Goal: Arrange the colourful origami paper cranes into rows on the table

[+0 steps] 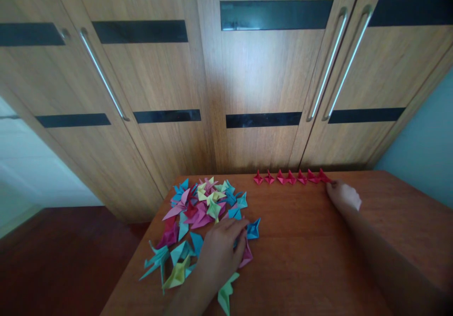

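Folded paper cranes in several colours make up a loose pile (198,212) on the left part of the table. Over the near right side of this pile is my left hand (221,247), its fingers curled and thumb and fingertips close together. A blue paper crane (253,229) lies right at those fingertips, and a pink one (247,254) shows just below; what the fingers hold is partly hidden. Along the table's far edge stands a row of red paper cranes (280,177). At its right end my right hand (343,195) pinches a red paper crane (323,176).
The reddish-brown wooden table (293,250) has its far edge by a tall wooden wardrobe (262,75) with long metal handles (329,65). A green paper crane (226,294) lies near my left wrist. Dark red floor (67,254) shows at the left.
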Tool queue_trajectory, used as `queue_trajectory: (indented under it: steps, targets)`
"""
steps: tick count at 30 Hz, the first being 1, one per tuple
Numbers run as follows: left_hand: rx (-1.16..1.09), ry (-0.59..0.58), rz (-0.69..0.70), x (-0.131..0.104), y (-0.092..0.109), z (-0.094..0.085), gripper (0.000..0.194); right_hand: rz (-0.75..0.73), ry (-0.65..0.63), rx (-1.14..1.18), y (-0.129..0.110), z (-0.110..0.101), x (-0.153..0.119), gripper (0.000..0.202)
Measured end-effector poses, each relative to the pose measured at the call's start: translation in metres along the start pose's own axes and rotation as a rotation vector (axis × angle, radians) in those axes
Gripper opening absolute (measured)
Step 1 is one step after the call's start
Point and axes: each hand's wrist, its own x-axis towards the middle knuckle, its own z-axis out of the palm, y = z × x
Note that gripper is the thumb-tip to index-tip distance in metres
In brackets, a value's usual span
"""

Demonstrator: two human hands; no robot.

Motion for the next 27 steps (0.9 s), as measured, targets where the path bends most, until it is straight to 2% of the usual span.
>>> queue_trajectory:
  steps: [4,7,9,12,15,20,27]
  targets:
    - [0.037,-0.027,-0.042,0.003,-0.004,-0.003,0.028,0.013,0.007,0.0,0.001,-0.004,-0.018,0.045]
    - [0.119,-0.019,-0.119,0.007,-0.02,-0.019,0.027,-0.005,0.001,0.004,0.003,-0.008,-0.036,0.04]
    - [0.217,0.011,-0.212,0.009,-0.037,-0.036,0.027,-0.03,-0.006,0.017,0.005,-0.01,-0.049,0.038]
    - [0.417,0.067,-0.448,0.006,-0.064,-0.063,0.032,-0.08,-0.006,0.076,0.01,-0.012,-0.067,0.035]
    - [0.518,-0.011,-0.608,0.001,-0.083,-0.078,0.038,-0.124,-0.011,0.129,0.016,-0.013,-0.079,0.032]
    - [0.495,-0.162,-0.658,-0.002,-0.094,-0.074,0.035,-0.187,-0.014,0.132,0.019,-0.013,-0.088,0.031]
    - [0.501,-0.18,-0.644,0.0,-0.098,-0.068,0.026,-0.221,-0.046,0.151,0.019,-0.013,-0.089,0.031]
